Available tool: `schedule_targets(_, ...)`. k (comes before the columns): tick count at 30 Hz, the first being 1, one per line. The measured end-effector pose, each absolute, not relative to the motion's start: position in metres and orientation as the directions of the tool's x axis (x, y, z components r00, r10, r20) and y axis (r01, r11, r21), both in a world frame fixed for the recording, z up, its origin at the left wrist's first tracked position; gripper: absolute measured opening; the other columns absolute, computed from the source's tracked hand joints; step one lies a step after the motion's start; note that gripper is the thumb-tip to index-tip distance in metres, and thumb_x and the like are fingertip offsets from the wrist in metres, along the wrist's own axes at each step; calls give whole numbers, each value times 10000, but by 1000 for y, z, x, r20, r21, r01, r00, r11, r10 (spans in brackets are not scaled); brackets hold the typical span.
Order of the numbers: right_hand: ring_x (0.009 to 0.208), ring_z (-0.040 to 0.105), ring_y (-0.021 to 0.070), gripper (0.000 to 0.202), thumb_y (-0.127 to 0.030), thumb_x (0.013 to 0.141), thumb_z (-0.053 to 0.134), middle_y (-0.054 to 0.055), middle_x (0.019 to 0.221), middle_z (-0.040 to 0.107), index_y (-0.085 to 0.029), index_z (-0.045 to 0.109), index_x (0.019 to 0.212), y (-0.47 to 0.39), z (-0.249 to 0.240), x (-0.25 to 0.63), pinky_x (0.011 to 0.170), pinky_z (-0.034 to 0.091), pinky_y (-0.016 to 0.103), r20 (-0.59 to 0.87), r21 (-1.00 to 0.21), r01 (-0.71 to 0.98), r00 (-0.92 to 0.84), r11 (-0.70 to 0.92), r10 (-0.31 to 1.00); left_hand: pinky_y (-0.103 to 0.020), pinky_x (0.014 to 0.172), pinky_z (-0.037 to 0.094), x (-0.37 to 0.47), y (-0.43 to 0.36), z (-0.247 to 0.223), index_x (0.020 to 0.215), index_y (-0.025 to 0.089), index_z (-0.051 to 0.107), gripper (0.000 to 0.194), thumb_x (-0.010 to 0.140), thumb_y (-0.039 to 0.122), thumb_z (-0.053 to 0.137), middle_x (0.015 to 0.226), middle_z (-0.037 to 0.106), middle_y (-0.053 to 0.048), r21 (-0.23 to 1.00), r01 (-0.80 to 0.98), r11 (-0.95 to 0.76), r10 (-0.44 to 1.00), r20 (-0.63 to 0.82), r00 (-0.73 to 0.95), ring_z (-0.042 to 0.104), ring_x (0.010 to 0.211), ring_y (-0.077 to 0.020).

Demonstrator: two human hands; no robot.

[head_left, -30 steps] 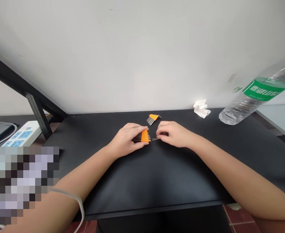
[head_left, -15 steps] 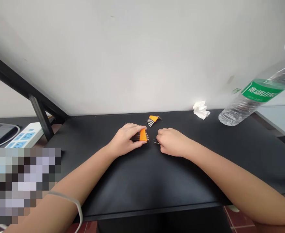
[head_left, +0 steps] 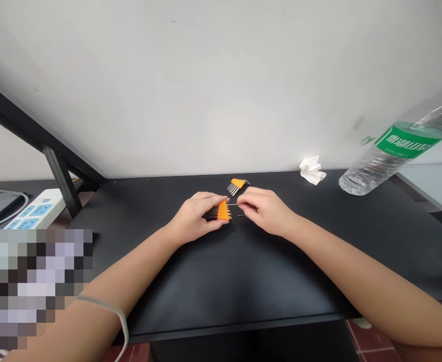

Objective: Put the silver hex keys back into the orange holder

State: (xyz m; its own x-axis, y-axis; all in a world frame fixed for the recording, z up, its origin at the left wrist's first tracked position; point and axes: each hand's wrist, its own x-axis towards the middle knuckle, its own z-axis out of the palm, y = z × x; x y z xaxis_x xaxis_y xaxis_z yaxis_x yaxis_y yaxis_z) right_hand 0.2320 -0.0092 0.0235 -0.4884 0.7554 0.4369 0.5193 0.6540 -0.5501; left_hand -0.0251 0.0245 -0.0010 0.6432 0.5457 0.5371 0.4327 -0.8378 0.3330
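Observation:
My left hand (head_left: 196, 216) grips an orange holder (head_left: 223, 210) between thumb and fingers, with several metal hex keys through it. Just to the right, my right hand (head_left: 262, 208) is closed in a pinch on a thin metal key (head_left: 232, 204), whose tip reaches the upper part of the holder. A second thin key (head_left: 241, 215) shows below the right fingertips; whether it is held or lies on the table cannot be made out. Behind the hands lies another orange holder (head_left: 238, 183) with several silver keys.
The black table (head_left: 221, 286) meets a pale wall. A crumpled tissue (head_left: 312, 170) and a clear bottle with a green label (head_left: 409, 140) are at the right rear. At the left are a white power strip (head_left: 36, 213), a black frame post and a cable over the left forearm.
My right hand has shifted slightly up and brought a thin key leftward to the holder. The left hand and its holder have hardly moved.

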Motion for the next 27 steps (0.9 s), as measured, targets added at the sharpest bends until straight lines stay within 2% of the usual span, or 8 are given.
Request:
schedule_targets(4,764,567,172,207,-115,988,477,37,864,610,-214,642,911,-9,25,232,692,443,304,452,-536,523,-485,663,748,-398,973,578,-25,25,0,1297,228,659,494,854,409,780,1170,751,-91,321,441,-839,544,533,648,710,1067,-236)
schedule_targets(10,767,582,184,236,-141,1016,447,83,961,632,-205,669,971,-16,26,229,686,477,336,410,-424,607,-533,672,740,-403,948,591,-23,24,0,1291,232,673,491,846,411,781,1154,747,-101,314,437,-843,538,541,647,714,1053,-246)
schedule_targets(12,795,591,191,241,-143,1015,439,89,987,636,-209,670,991,-20,27,226,707,490,344,414,-438,592,-535,677,736,-405,943,587,-22,22,1,1287,234,677,490,843,413,785,1134,745,-100,306,433,-848,529,545,650,710,1042,-245)
schedule_targets(16,830,591,182,200,-131,974,474,54,963,629,-224,650,991,-21,28,221,748,513,340,446,-645,421,-470,637,762,-437,962,552,-19,19,2,1242,240,704,465,831,439,793,1054,726,-87,267,453,-850,520,558,647,685,1016,-248)
schedule_targets(18,789,587,162,151,-138,942,520,31,929,624,-224,640,972,-19,26,220,719,519,323,379,-806,286,-423,518,823,-456,968,530,-18,17,4,1204,234,719,453,819,459,800,1021,712,-85,235,455,-859,501,572,649,670,1012,-255)
schedule_targets(20,780,606,154,78,-177,917,586,16,906,631,-219,637,959,-16,21,218,721,534,315,253,-936,129,-400,327,881,-460,963,518,-17,15,5,1188,233,724,452,809,466,807,999,704,-83,210,445,-871,477,583,658,659,1005,-258)
schedule_targets(23,775,627,151,98,-282,883,699,12,877,658,-200,665,927,-14,14,214,742,544,315,96,-995,-34,-387,90,917,-444,940,530,-16,13,7,1210,244,714,461,809,451,807,985,701,-78,211,449,-869,477,603,639,651,1005,-257)
schedule_targets(27,697,581,127,204,-373,847,767,4,798,651,-184,720,909,-12,8,210,668,499,282,4,-993,-111,-370,-39,929,-406,901,570,-17,11,8,1237,245,697,482,807,431,813,1022,697,-85,236,446,-864,484,634,603,655,996,-242)
